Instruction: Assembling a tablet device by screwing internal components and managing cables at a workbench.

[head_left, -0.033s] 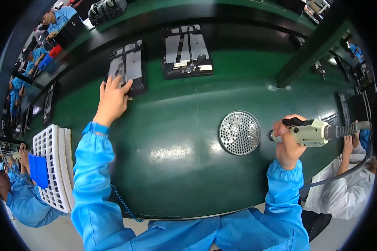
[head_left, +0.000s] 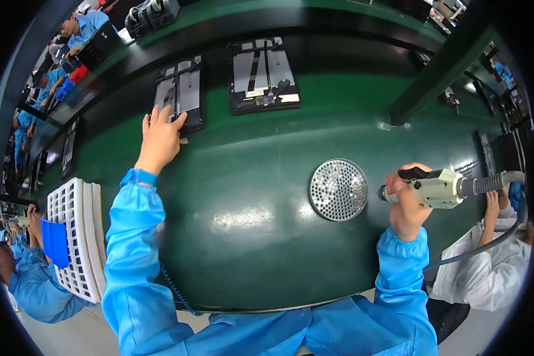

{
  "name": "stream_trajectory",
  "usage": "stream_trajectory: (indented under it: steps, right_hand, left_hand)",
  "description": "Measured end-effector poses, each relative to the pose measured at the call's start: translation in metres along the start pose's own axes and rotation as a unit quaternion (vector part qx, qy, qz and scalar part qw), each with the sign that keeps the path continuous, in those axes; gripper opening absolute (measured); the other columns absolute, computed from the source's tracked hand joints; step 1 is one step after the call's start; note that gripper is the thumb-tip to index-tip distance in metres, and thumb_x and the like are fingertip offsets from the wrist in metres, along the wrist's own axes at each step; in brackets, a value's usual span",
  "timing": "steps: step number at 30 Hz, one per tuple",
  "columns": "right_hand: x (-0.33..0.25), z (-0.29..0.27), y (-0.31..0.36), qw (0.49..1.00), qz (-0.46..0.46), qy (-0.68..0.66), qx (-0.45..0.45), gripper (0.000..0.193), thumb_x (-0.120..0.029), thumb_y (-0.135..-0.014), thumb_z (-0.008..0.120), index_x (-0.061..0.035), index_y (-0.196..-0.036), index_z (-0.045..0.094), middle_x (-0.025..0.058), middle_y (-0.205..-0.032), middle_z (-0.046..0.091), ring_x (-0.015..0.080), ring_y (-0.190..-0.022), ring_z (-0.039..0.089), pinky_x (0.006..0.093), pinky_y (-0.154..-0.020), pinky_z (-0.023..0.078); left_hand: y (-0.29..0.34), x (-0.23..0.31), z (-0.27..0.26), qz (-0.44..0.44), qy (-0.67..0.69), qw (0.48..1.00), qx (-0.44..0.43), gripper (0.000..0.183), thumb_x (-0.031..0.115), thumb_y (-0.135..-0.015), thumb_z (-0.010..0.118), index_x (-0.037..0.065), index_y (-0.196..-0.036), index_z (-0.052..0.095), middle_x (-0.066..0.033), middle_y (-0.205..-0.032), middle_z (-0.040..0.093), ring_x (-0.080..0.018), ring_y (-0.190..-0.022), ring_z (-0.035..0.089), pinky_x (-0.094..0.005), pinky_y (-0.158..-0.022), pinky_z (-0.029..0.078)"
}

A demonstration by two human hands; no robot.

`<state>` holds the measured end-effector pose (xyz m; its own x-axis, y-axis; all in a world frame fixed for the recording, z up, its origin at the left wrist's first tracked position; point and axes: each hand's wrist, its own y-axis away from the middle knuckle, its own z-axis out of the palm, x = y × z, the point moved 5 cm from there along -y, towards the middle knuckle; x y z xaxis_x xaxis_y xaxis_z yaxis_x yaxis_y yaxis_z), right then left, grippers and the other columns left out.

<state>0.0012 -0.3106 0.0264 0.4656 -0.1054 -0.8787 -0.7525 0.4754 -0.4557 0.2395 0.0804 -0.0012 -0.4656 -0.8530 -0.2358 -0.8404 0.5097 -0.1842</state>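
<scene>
Touching black-framed panel (head_left: 189, 89) at near end, left grip (head_left: 160, 141) spread, right grip (head_left: 409, 203) clenching power tool (head_left: 440, 188)

Factory-floor assembly workshop, by the signs: flat black-framed units (head_left: 187, 89) with innards exposed toward the far edge of a green tabletop (head_left: 249, 267); corded power tool (head_left: 442, 191) near the right edge; white lattice trays (head_left: 91, 207) stacked at left; workers (head_left: 91, 28) in matching blue at benches beyond.
</scene>
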Motion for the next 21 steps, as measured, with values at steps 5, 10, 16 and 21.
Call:
stream_trajectory:
  steps: [5,10,16,21]
  right_hand:
    - [0.001,-0.005,0.001,0.999,0.019,0.014,0.036,0.029,0.01,-0.076,0.054,0.0029,-0.103,0.053,0.0084,-0.075,0.057,0.0148,-0.064,0.055,0.0275,-0.058,0.046]
    - [0.009,-0.017,-0.001,0.997,0.038,0.032,0.058,0.029,0.008,-0.076,0.059,0.0017,-0.104,0.054,0.0078,-0.08,0.058,0.0124,-0.067,0.056,0.0255,-0.06,0.046]
    - [0.008,-0.019,-0.007,0.992,-0.016,0.11,0.057,0.026,0.006,-0.077,0.058,0.0018,-0.103,0.053,0.0094,-0.076,0.057,0.0172,-0.062,0.056,0.0312,-0.058,0.046]
    - [0.012,-0.017,-0.004,0.996,0.026,0.06,0.056,0.03,0.006,-0.072,0.065,-0.0005,-0.1,0.057,0.0056,-0.091,0.06,0.0136,-0.079,0.058,0.0275,-0.072,0.049]
  left_hand:
    - [-0.046,0.069,-0.001,0.082,0.257,0.96,0.077,0.06,0.03,-0.077,0.072,0.003,-0.128,0.053,-0.0269,-0.134,0.043,-0.0437,-0.124,0.042,-0.0443,-0.105,0.037]
    - [-0.088,0.106,0.013,0.156,0.223,0.956,0.112,0.058,0.037,-0.08,0.07,0.006,-0.126,0.051,-0.0188,-0.129,0.047,-0.0394,-0.126,0.041,-0.0457,-0.098,0.045]
    - [-0.102,0.104,0.01,0.213,0.092,0.961,0.151,0.06,0.014,-0.073,0.067,0.01,-0.129,0.047,-0.0131,-0.121,0.053,-0.0315,-0.11,0.055,-0.0407,-0.075,0.057]
    - [-0.111,0.113,0.002,0.072,0.041,0.986,0.145,0.062,0.01,-0.068,0.067,0.012,-0.127,0.05,-0.0102,-0.122,0.054,-0.028,-0.108,0.056,-0.0424,-0.074,0.056]
